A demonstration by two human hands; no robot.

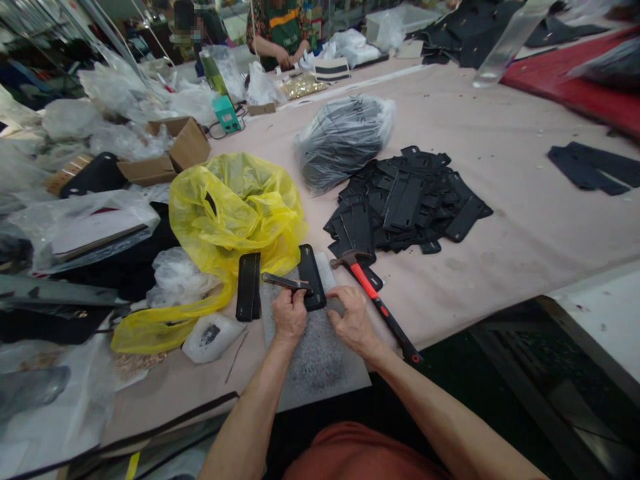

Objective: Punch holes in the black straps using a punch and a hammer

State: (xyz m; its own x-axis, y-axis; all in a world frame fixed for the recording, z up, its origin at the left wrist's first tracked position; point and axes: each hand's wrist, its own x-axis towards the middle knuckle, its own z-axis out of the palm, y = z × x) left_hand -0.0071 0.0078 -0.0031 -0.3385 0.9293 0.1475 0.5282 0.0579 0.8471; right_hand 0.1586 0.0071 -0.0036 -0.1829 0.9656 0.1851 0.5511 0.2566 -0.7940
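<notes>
My left hand (pixel 290 315) is closed on a narrow, flat metal tool (pixel 283 281), which points left across a black strap-like piece (pixel 311 270) with rounded corners. That piece lies on a speckled grey board (pixel 320 367). Just right of it, my right hand (pixel 354 319) is curled, thumb and forefinger bent around something greyish that I cannot make out. A hammer (pixel 383 307) with a red and black handle rests beside my right hand, its head toward the pile of black pieces (pixel 400 200). More black pieces (pixel 247 287) lie left of the board.
A yellow plastic bag (pixel 240 207) lies left of the board. Behind the pile sits a filled clear bag (pixel 345 140). A cardboard box (pixel 167 150) and a teal device (pixel 227 115) stand farther left. Across the table a person (pixel 280 40) works with both hands. The table's front edge runs close by.
</notes>
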